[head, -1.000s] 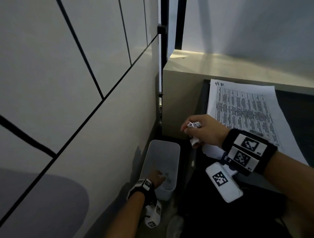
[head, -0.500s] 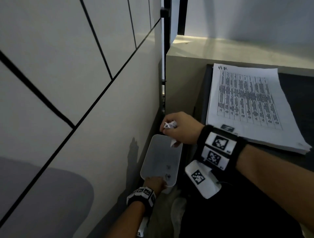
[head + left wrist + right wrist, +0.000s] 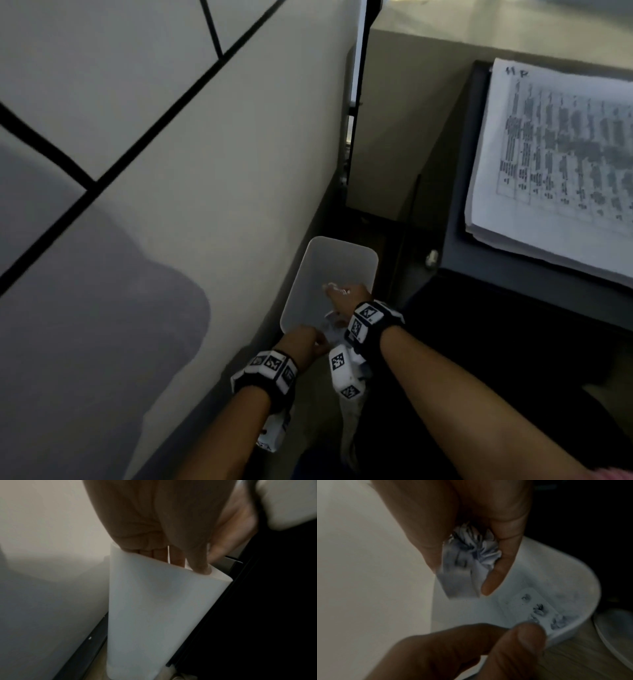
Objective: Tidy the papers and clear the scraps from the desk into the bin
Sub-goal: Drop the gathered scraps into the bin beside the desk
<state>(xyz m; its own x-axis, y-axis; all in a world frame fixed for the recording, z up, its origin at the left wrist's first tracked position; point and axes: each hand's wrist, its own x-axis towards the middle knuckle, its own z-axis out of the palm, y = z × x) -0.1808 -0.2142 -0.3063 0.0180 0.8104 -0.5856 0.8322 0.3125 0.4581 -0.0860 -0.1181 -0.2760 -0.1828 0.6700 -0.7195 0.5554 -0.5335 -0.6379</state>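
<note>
- Wall panel: stands directly left of the bin, touching or nearly so; it leaves no room to shift the bin leftward.
- Left hand: grips the near rim of the white plastic bin, fingers curled inside the wall, thumb outside.
- Bin: sits on the floor between the wall panel and the desk. A few small scraps lie on its bottom.
- Right hand: held over the bin opening, fingers clamped on crumpled paper scraps.
- Risk: loose strips hang below the fist. On release, a strip may catch the rim or the left hand's fingers and fall to the floor. The bin appears tilted; loosening the left-hand grip could tip it.
- Paper stack: lies squared on the desk, well apart from the bin; edges appear aligned, though the view is blurred.
</note>
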